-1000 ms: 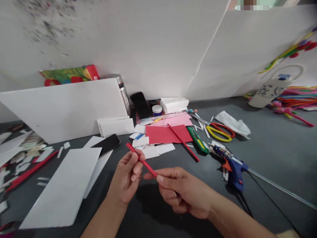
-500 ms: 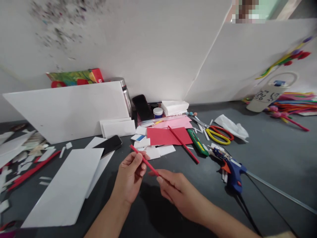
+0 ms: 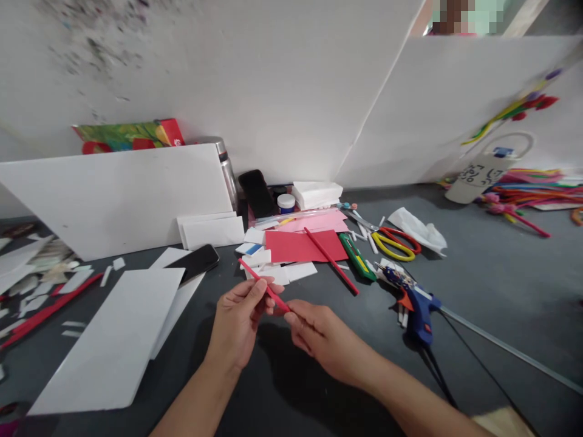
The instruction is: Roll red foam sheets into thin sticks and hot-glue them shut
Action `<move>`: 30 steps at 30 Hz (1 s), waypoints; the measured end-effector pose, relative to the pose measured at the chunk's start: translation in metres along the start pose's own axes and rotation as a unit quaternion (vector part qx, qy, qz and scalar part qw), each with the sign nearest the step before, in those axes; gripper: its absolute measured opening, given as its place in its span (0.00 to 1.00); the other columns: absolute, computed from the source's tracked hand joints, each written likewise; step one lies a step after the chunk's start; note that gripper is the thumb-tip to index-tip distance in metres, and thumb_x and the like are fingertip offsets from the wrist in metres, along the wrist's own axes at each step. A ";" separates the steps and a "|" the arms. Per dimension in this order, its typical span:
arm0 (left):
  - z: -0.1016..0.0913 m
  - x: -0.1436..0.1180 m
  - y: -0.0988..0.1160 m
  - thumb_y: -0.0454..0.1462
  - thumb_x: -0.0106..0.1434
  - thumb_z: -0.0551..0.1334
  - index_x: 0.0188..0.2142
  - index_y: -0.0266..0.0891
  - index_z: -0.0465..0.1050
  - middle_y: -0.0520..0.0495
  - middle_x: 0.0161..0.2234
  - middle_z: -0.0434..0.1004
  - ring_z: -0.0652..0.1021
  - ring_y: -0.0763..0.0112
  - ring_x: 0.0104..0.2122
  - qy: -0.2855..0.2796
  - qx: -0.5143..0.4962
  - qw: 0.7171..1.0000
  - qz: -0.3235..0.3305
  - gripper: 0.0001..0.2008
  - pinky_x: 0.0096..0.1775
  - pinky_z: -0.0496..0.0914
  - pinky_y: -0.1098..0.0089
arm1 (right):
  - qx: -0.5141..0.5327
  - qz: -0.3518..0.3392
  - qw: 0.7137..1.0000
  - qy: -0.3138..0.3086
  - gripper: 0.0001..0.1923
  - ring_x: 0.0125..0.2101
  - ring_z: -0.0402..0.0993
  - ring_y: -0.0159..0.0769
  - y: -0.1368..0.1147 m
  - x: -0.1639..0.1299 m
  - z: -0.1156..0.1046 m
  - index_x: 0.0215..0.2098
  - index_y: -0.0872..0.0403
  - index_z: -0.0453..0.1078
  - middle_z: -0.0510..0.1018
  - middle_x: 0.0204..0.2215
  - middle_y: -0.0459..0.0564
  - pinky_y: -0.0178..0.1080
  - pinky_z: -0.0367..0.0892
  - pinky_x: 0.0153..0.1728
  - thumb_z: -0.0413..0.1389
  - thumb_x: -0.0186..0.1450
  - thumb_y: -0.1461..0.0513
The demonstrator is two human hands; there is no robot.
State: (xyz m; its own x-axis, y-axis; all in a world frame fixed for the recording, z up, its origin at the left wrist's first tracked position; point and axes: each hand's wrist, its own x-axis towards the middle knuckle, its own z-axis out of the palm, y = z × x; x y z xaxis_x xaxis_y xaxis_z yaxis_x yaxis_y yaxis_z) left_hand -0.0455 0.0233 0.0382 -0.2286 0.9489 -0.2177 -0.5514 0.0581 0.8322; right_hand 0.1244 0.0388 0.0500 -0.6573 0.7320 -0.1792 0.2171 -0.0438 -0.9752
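A thin red rolled paper stick (image 3: 255, 276) is pinched between both hands above the dark table. My left hand (image 3: 241, 321) grips its middle with thumb and fingers, and the upper end pokes out toward the far left. My right hand (image 3: 319, 340) holds the lower end at the fingertips, close against the left hand. A second red stick (image 3: 330, 261) lies across a red paper sheet (image 3: 296, 246) just beyond the hands.
A blue glue gun (image 3: 416, 303) lies right of the hands, with a green cutter (image 3: 357, 256) and yellow-red scissors (image 3: 395, 243) behind it. A black phone (image 3: 194, 264) rests on white foam sheets (image 3: 118, 328) at left. A large white board (image 3: 118, 197) leans against the wall.
My hands have drawn closer together on the red stick, and the right hand has slid up toward the left. The view shifted slightly.
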 end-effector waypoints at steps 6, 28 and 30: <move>0.002 -0.001 -0.005 0.41 0.53 0.74 0.34 0.33 0.83 0.44 0.30 0.83 0.74 0.77 0.25 0.050 0.046 0.997 0.042 0.13 0.28 0.70 0.77 | -0.404 -0.040 0.911 0.078 0.14 0.32 0.75 0.38 0.008 0.001 0.010 0.54 0.57 0.64 0.77 0.37 0.56 0.35 0.60 0.30 0.42 0.75 0.62; 0.001 -0.003 0.011 0.37 0.55 0.74 0.35 0.36 0.79 0.47 0.31 0.83 0.83 0.68 0.32 -0.061 -0.023 0.998 -0.018 0.10 0.35 0.77 0.72 | 0.481 0.129 0.847 -0.188 0.12 0.17 0.36 0.20 -0.008 -0.003 -0.010 0.47 0.56 0.72 0.51 0.21 0.35 0.23 0.36 0.13 0.57 0.71 0.56; 0.001 -0.004 0.011 0.36 0.55 0.74 0.36 0.37 0.79 0.47 0.32 0.83 0.83 0.67 0.34 -0.076 -0.024 0.997 -0.024 0.10 0.38 0.77 0.71 | 0.501 0.130 0.830 -0.208 0.12 0.16 0.35 0.20 -0.006 -0.001 -0.013 0.47 0.56 0.72 0.51 0.21 0.35 0.23 0.35 0.13 0.58 0.70 0.57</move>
State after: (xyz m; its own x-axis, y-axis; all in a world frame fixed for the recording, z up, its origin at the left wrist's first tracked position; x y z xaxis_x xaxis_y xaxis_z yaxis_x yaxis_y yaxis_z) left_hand -0.0502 0.0207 0.0484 -0.0792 0.9814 -0.1746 -0.5979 0.0934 0.7961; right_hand 0.1335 0.0470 0.0583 -0.9196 0.3211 -0.2264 -0.1822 -0.8591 -0.4783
